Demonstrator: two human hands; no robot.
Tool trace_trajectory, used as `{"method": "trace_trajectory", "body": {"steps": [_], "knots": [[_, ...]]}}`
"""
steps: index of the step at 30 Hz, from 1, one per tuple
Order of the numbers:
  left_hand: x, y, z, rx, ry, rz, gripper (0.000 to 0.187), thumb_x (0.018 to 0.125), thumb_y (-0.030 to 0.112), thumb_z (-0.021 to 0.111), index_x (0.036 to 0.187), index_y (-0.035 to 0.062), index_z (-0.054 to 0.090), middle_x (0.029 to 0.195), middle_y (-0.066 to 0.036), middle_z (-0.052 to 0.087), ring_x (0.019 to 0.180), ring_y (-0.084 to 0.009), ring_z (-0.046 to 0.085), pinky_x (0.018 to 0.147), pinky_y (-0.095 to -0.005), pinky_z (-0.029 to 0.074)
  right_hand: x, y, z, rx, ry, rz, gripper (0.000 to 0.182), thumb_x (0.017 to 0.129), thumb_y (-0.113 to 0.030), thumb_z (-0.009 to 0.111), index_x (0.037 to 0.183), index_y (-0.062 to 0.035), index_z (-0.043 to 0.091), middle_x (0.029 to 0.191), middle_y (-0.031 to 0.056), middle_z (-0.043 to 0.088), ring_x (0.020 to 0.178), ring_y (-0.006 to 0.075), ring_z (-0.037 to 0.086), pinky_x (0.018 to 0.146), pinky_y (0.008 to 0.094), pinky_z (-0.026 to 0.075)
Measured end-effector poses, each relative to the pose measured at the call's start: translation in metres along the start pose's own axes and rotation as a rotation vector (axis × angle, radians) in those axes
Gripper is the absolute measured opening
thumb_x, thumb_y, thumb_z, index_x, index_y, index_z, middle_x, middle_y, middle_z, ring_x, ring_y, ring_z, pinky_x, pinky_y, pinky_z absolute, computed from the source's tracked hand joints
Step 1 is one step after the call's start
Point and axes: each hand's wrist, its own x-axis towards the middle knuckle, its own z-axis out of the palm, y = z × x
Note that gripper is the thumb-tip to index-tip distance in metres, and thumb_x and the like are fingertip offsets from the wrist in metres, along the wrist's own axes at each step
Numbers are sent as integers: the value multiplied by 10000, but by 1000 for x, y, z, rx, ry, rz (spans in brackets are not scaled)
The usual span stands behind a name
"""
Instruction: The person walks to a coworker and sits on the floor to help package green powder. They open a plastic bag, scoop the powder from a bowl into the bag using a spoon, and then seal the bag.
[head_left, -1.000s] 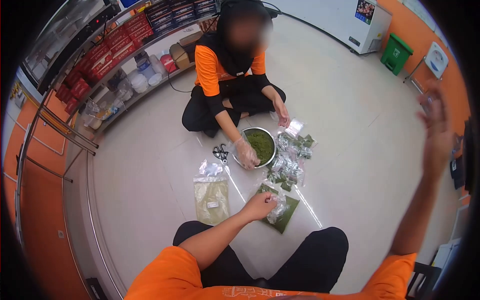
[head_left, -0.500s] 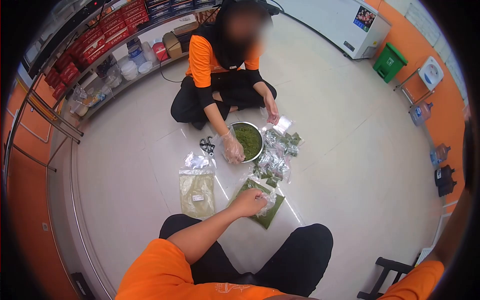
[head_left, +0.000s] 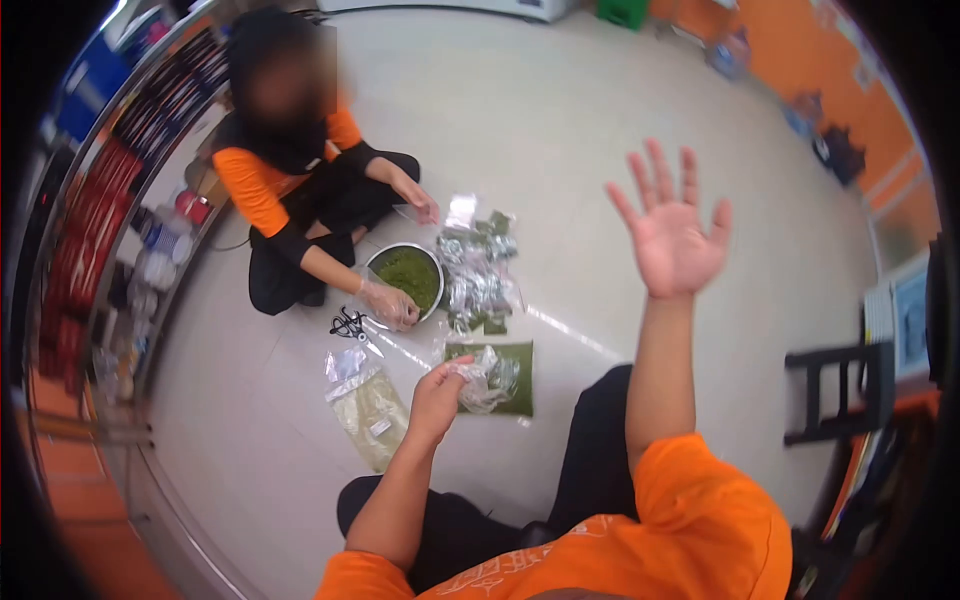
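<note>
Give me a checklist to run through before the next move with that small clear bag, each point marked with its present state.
1. Left hand grips the crumpled clear bag: ok.
2. Right hand free: ok, raised, open, empty.
3. Large green-filled bag within reach: ok, flat on the floor under the clear bag.
4. Metal bowl clear: not ok, the co-worker's gloved hand rests on its rim.
5. Clear bag's mouth open: cannot tell.
6. Scissors out of the way: ok, left of the bowl.

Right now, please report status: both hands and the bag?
Left hand pinching crumpled clear bag over green packet. Right hand raised, open, empty. Co-worker's gloved hand at bowl.
</note>
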Motion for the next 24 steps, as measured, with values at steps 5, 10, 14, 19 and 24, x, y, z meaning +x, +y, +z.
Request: {"method": "trace_trajectory", "body": {"steps": [5, 10, 14, 19, 24], "knots": [[-6, 13, 1, -17, 6, -9, 363, 911, 83, 480, 1214, -31, 644, 1013, -40, 665, 913, -93, 578, 859, -233, 436, 7, 19, -40, 61, 87, 23, 720, 960, -609, 351, 1516, -155, 289, 1619, 180, 112, 1483, 384, 135, 1130, 727, 100], [-6, 14, -3, 24, -31, 45, 413, 880, 99, 446, 1217, -31, 647, 1150, -100, 676, 1011, -140, 592, 951, -286, 421, 8, 26, -42, 51, 31, 130, 732, 961, -621, 341, 1529, -167, 262, 1628, 169, 59, 1490, 378, 108, 1128, 727, 104], [-3, 11, -2, -103, -8, 5, 307, 897, 115, 425, 1092, -9, 628, 1123, -104, 680, 994, -143, 593, 925, -290, 428, 5, 29, -40, 4, 81, 134, 741, 963, -627, 338, 1537, -168, 247, 1626, 178, 60, 1491, 380, 106, 1131, 719, 112], [2, 0, -3, -142, 21, 24, 266, 910, 120, 437, 1066, -2, 614, 1030, -78, 675, 943, -136, 601, 879, -286, 447, 6, 30, -36, -38, 93, 123, 749, 964, -630, 344, 1543, -169, 238, 1624, 190, 54, 1495, 377, 92, 1137, 705, 119], [0, 6, 0, -138, 17, 21, 257, 912, 105, 479, 1090, -13, 622, 1009, -47, 665, 901, -109, 605, 834, -269, 470, 4, 30, -36, -56, 95, 134, 750, 967, -625, 350, 1547, -164, 233, 1625, 190, 51, 1497, 370, 89, 1144, 691, 126]]}}
